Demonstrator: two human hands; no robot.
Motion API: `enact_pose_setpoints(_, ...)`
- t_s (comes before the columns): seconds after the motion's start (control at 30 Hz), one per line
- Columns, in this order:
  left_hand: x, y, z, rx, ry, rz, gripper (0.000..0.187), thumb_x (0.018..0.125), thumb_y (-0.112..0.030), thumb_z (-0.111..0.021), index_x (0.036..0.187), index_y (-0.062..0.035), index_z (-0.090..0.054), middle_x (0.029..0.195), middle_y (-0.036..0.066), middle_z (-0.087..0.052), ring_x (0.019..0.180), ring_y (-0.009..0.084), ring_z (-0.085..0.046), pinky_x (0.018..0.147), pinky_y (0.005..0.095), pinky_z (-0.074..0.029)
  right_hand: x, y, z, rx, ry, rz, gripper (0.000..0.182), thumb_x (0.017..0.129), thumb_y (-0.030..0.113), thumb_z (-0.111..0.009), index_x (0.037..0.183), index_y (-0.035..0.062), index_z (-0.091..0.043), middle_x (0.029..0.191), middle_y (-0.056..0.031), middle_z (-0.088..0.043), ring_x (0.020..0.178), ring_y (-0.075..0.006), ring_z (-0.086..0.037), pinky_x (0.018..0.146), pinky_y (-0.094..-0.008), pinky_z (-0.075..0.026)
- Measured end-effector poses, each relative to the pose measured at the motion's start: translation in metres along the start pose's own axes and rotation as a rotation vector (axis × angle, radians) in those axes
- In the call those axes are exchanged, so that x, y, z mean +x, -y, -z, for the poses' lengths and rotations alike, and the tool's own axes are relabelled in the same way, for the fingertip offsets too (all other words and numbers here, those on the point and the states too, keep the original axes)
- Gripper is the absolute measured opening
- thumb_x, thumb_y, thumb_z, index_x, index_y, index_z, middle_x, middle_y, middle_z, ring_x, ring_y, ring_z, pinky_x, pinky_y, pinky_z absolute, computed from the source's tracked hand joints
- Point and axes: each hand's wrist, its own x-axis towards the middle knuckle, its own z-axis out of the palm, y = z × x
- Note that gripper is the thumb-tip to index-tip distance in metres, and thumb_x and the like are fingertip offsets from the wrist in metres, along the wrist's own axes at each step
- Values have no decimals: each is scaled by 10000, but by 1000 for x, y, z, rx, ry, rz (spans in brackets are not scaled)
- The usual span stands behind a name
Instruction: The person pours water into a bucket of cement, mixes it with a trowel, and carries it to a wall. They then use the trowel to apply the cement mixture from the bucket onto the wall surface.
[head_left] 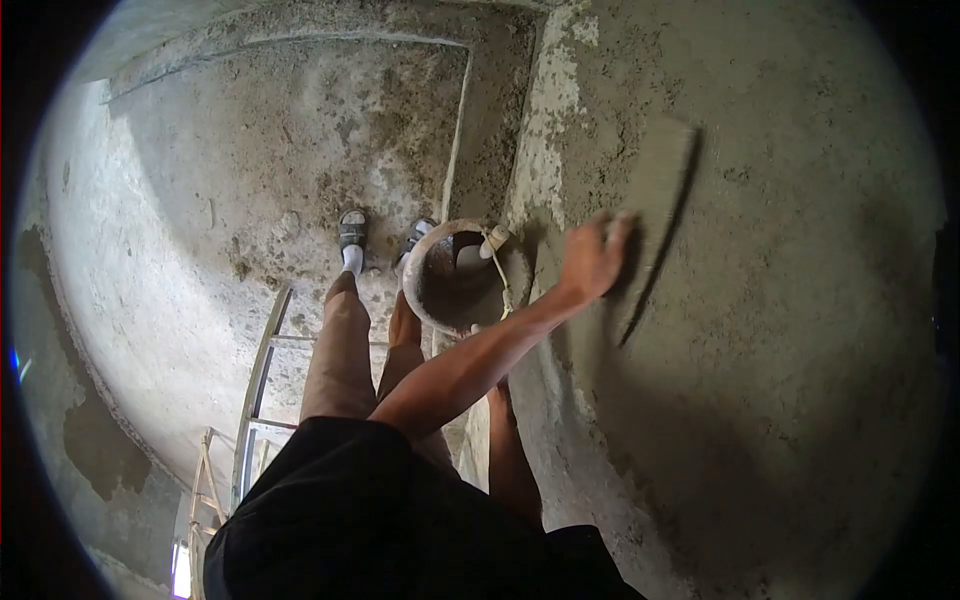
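My left hand [592, 258] reaches across my body to the wall, closed on the back of a long, flat plastering float [662, 185]. The float's broad face lies along the wet grey wall, its long edge casting a dark shadow. Below that forearm, my right hand [482, 329] grips the near rim of a round, mortar-crusted bucket [422, 272]. Most of that hand is hidden by the bucket and my left arm. A rope handle [500, 272] with a pale grip crosses the bucket's mouth. Inside are dark contents and a pale, rounded thing I cannot name.
The plastered wall [790, 290] fills the right side, with a rough, patchy strip [555, 120] near the corner. My sandalled feet [352, 232] stand on a mortar-spattered floor [290, 150]. A metal ladder [262, 375] is left of my legs, with a wooden frame [203, 480] beyond.
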Motion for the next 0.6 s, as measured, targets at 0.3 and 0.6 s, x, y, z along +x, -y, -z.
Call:
enact_pose_setpoints(0.3, 120, 53, -14, 41, 80, 142, 542, 912, -442, -394, 896, 62, -595, 764, 244, -594, 728, 319, -598, 697, 453, -463, 105, -5, 298, 1292, 359, -763, 769, 814, 565, -505, 1249, -60, -403, 1196, -235, -491, 1123, -350, -470, 935, -426, -355)
enact_pose_setpoints(0.6, 119, -59, -7, 147, 159, -16, 483, 918, -357, -423, 991, 89, -592, 901, 269, -591, 829, 338, -580, 753, 447, -462, 102, -3, 326, 1224, 490, -812, 692, 811, 558, -534, 1256, 37, -433, 1255, -208, -484, 1170, -345, -452, 959, -418, -340)
